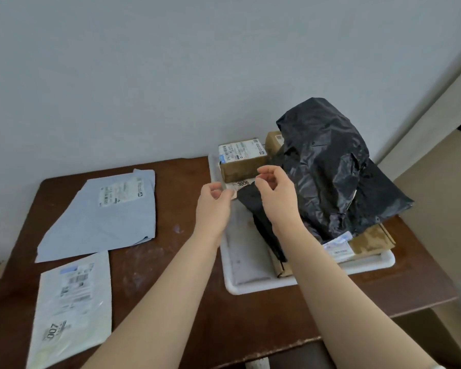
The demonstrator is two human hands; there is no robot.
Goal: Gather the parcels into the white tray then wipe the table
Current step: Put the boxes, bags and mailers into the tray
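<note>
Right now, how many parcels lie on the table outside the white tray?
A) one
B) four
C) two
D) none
C: only the blue-grey mailer and the white mailer marked 007 lie flat on the table, left of the white tray; the other parcels sit in the tray.

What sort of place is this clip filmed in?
Probably a plain room in a home or small office, not a warehouse: a small worn wooden table against a bare wall, with a white tray piled with parcels and two mailers beside it.
</note>
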